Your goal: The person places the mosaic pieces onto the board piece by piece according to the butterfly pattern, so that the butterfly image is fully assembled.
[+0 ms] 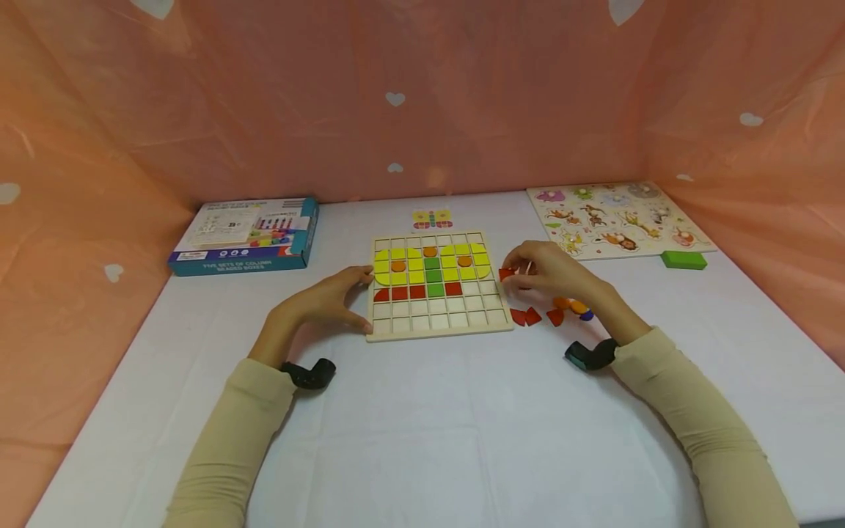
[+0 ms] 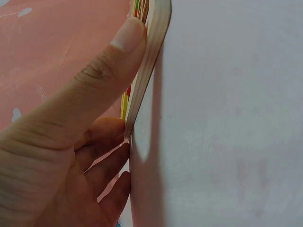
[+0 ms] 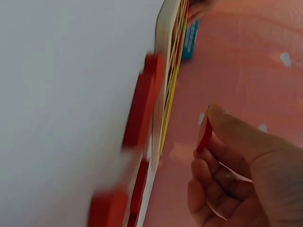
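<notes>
A wooden grid board (image 1: pixel 439 336) holds yellow, orange, green and red tiles in its slots. My left hand (image 1: pixel 330 297) rests along the board's left side, thumb near the front corner and fingers farther back. In the left wrist view, the thumb and fingertips of the left hand (image 2: pixel 90 127) touch the board's edge (image 2: pixel 154 52). Just off the board's right edge, my right hand (image 1: pixel 548 271) pinches a red tile (image 3: pixel 205 135) between thumb and fingers. Loose red tiles (image 1: pixel 532 316) lie below that hand, with orange tiles (image 1: pixel 578 307) and a blue piece (image 1: pixel 587 316) beside them.
A small pattern card (image 1: pixel 432 219) lies behind the board. A boxed bead set (image 1: pixel 244 236) is at the back left. An animal puzzle board (image 1: pixel 614 220) lies at the back right, with a green block (image 1: pixel 683 260) by its front edge. Pink cloth hangs behind.
</notes>
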`<control>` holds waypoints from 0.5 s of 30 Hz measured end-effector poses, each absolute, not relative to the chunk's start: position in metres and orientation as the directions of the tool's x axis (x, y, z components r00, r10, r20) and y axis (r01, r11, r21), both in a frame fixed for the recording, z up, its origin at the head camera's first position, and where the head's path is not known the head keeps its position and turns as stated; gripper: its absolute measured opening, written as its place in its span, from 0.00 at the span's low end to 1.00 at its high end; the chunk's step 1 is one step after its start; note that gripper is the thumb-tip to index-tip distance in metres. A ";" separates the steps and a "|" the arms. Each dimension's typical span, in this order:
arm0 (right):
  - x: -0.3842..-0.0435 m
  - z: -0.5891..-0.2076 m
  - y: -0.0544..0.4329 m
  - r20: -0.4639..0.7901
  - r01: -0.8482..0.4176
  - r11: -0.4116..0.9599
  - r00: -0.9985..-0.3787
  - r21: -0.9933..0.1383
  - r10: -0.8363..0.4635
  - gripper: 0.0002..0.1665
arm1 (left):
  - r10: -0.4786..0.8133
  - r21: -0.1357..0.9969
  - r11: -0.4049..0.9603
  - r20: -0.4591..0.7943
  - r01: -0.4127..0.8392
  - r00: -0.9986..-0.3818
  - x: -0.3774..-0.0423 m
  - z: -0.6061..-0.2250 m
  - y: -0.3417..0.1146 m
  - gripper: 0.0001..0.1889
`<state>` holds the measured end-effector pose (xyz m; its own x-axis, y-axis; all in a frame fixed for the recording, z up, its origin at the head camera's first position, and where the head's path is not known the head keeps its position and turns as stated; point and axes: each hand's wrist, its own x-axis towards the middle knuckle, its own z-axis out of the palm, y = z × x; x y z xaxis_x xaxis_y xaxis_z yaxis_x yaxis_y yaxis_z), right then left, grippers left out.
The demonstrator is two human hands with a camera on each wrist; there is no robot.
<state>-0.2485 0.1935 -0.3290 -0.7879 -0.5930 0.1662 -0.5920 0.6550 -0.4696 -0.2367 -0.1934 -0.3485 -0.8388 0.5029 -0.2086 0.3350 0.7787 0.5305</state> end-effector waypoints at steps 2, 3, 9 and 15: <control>-0.250 -0.330 0.180 0.164 -0.604 0.636 -0.774 -0.480 -0.611 0.18 | 0.500 0.529 0.781 -0.209 0.333 -0.840 -0.236 -0.348 -0.193 0.52; -0.251 -0.330 0.173 0.159 -0.606 0.629 -0.770 -0.486 -0.618 0.18 | 0.499 0.529 0.781 -0.208 0.333 -0.841 -0.236 -0.348 -0.193 0.52; -0.254 -0.339 0.147 0.100 -0.569 0.642 -0.783 -0.514 -0.614 0.16 | 0.504 0.532 0.775 -0.199 0.340 -0.840 -0.236 -0.348 -0.193 0.51; -0.256 -0.345 0.138 0.084 -0.568 0.642 -0.779 -0.515 -0.622 0.16 | 0.504 0.531 0.775 -0.196 0.342 -0.841 -0.237 -0.350 -0.195 0.51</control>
